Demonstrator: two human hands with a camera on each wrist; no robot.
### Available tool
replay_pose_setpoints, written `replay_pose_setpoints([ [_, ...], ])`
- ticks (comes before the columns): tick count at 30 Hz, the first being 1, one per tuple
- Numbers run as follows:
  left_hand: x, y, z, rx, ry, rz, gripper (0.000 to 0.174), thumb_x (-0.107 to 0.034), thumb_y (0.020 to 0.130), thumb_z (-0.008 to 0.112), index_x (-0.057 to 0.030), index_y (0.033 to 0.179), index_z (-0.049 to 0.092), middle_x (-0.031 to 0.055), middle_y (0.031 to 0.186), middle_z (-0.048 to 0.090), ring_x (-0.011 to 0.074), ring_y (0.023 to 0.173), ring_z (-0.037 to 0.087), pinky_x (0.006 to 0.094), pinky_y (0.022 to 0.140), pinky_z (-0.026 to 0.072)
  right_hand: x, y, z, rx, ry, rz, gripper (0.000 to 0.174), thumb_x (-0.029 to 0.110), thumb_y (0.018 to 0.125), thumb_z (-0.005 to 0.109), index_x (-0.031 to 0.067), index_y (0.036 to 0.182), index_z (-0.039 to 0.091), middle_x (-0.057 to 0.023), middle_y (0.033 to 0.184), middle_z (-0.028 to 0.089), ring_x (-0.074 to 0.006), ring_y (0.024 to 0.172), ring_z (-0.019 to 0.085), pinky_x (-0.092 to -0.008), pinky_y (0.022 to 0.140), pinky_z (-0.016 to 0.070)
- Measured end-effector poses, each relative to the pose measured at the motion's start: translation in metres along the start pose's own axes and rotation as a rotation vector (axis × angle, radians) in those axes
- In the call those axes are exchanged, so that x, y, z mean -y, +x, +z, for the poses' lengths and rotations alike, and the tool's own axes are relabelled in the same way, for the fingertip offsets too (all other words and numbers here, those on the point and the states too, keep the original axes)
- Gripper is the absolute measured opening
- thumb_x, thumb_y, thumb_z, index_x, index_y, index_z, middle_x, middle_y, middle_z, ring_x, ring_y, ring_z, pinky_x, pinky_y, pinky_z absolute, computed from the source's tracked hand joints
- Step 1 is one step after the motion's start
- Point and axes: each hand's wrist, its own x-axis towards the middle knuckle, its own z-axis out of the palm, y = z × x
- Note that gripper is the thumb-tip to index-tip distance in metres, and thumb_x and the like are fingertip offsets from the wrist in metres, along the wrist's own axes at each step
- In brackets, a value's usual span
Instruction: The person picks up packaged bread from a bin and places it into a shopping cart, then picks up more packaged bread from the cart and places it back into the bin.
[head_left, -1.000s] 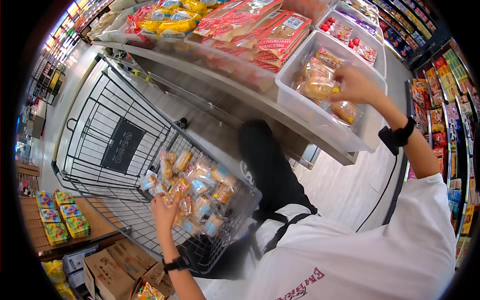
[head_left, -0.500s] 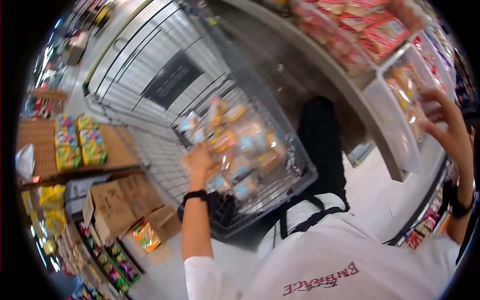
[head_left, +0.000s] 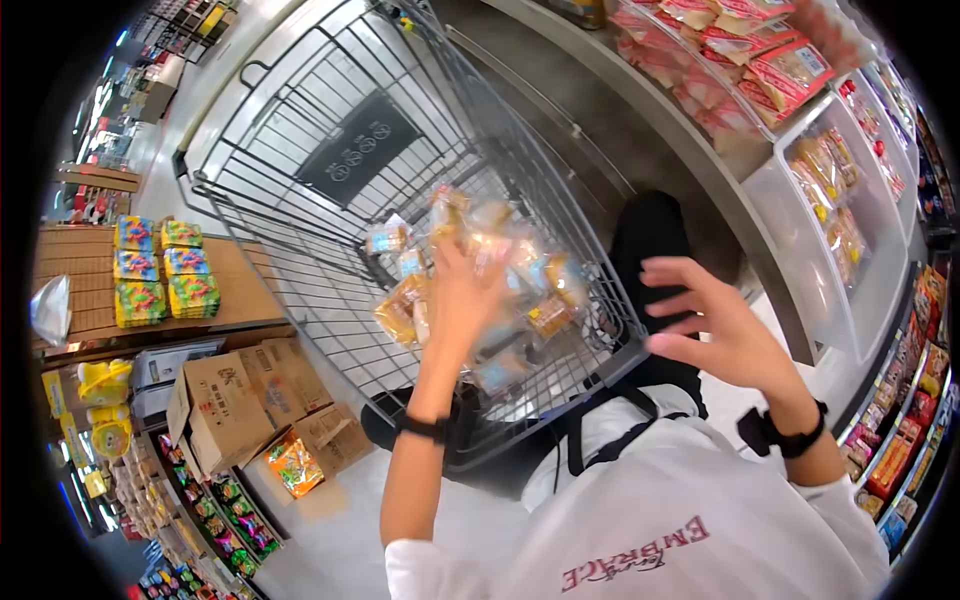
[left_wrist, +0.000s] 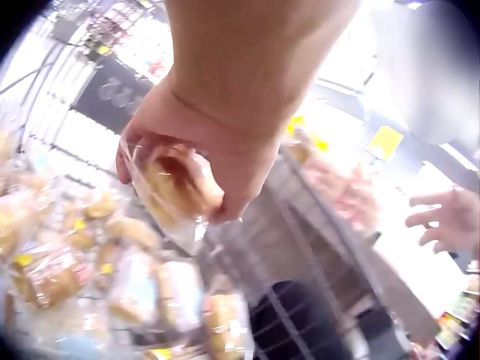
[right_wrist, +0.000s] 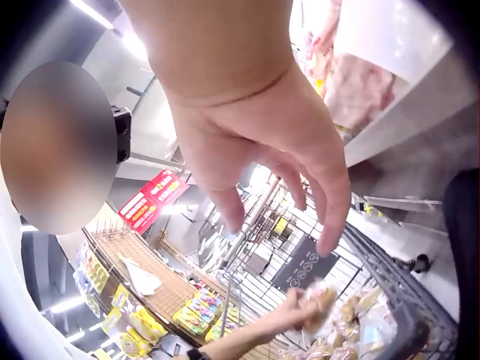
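Observation:
In the head view, the left hand is over wrapped buns inside a wire shopping cart. The left wrist view shows that hand gripping one bun in a clear wrapper between thumb and fingers, above the other packs. The right hand hangs in the air near the cart's right side, its fingers spread and holding nothing. From the right wrist view, the right hand has its fingers apart, with the left hand and its bun beyond it.
A clear bin of wrapped bread stands on the counter at right, beside red-and-white packs. Cardboard boxes lie left of the cart, below a wooden shelf with colourful packs. Snack shelves line the far right.
My right hand has left the bread bin and moved left toward the cart, now empty. The left hand has shifted among the buns. The head view has turned toward the cart.

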Motion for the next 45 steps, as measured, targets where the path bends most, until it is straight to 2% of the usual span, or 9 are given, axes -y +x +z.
replay_pose_setpoints([
  [6,-0.127,-0.054,-0.011,-0.197,-0.455,0.393,0.085,-0.050,0.090,0.060,0.0067,0.143,0.023,0.0251,0.135,0.042,0.0347,0.120,0.051,0.0423,0.095,0.0453,0.003,0.028,0.030,0.004,0.131,-0.179,0.085,0.025,0.071,0.085,0.0032,0.138,0.038,-0.0182,0.130,0.053,-0.0269,0.116,0.057,-0.0348,0.090,0.0499],
  [8,-0.144,-0.074,-0.037,0.309,-1.303,0.083,0.087,-0.059,0.094,0.048,0.0021,0.149,0.020,0.0166,0.136,0.043,0.0264,0.118,0.052,0.0390,0.095,0.0447,-0.002,0.028,0.006,-0.120,-0.007,-0.304,0.077,0.023,0.069,0.086,0.0027,0.130,0.045,-0.0124,0.113,0.063,-0.0212,0.113,0.059,-0.0329,0.094,0.0457],
  [9,-0.130,-0.071,-0.045,0.408,-1.111,0.084,0.085,-0.068,0.093,0.034,-0.0056,0.150,0.028,0.0074,0.134,0.048,0.0198,0.120,0.047,0.0369,0.097,0.0414,0.000,0.021,-0.013,-0.160,-0.026,-0.296,0.077,0.023,0.069,0.086,0.0027,0.130,0.045,-0.0124,0.113,0.063,-0.0212,0.113,0.059,-0.0329,0.094,0.0457],
  [12,-0.082,-0.039,-0.053,0.229,-0.434,0.120,0.040,-0.026,0.091,0.060,-0.0074,0.126,0.058,0.0105,0.116,0.059,0.0239,0.109,0.055,0.0385,0.096,0.0428,0.023,-0.012,-0.078,-0.591,-0.071,-0.455,0.063,0.014,0.072,0.082,0.0034,0.126,0.050,-0.0080,0.108,0.063,-0.0186,0.099,0.063,-0.0304,0.083,0.0515],
  [17,0.135,0.023,-0.006,0.107,0.385,-0.185,0.066,-0.033,0.074,0.075,-0.0058,0.129,0.050,0.0311,0.129,0.049,0.0454,0.116,0.050,0.0513,0.096,0.0424,0.005,-0.051,-0.192,-0.924,-0.411,-0.288,0.053,0.004,0.070,0.078,0.0064,0.119,0.055,-0.0072,0.102,0.063,-0.0157,0.082,0.064,-0.0282,0.070,0.0540],
  [29,0.144,0.015,-0.007,0.454,0.639,-0.319,0.081,-0.054,0.069,0.074,-0.0094,0.134,0.053,0.0182,0.135,0.051,0.0434,0.130,0.039,0.0559,0.103,0.0372,-0.022,-0.032,-0.179,-0.520,-0.715,0.116,0.025,0.009,0.088,0.064,0.0035,0.112,0.065,-0.0086,0.107,0.067,-0.0166,0.091,0.064,-0.0301,0.082,0.0522],
  [34,0.183,0.004,0.051,0.288,0.661,0.040,0.087,-0.042,0.064,0.080,-0.0001,0.131,0.046,0.0272,0.123,0.056,0.0414,0.123,0.048,0.0472,0.101,0.0413,-0.001,-0.044,-0.151,-0.782,-0.584,-0.186,0.020,0.007,0.089,0.064,0.0036,0.109,0.066,-0.0062,0.108,0.066,-0.0162,0.096,0.062,-0.0303,0.084,0.0506],
  [39,0.156,0.001,0.030,0.238,0.402,-0.300,0.092,-0.032,0.064,0.081,-0.0010,0.137,0.032,0.0272,0.128,0.052,0.0453,0.122,0.048,0.0465,0.100,0.0435,0.012,-0.026,-0.075,-0.646,-0.487,-0.483,0.020,0.003,0.085,0.065,0.0015,0.105,0.066,-0.0067,0.100,0.068,-0.0134,0.094,0.063,-0.0258,0.077,0.0496],
  [45,0.005,-0.029,-0.061,0.356,-0.788,-0.174,0.070,-0.013,0.081,0.067,-0.0022,0.141,0.033,0.0209,0.134,0.050,0.0256,0.118,0.058,0.0372,0.098,0.0476,0.000,0.012,-0.003,-0.057,0.054,-0.155,0.052,0.004,0.081,0.071,0.0057,0.130,0.053,-0.0109,0.127,0.057,-0.0202,0.106,0.062,-0.0311,0.087,0.0520],
])
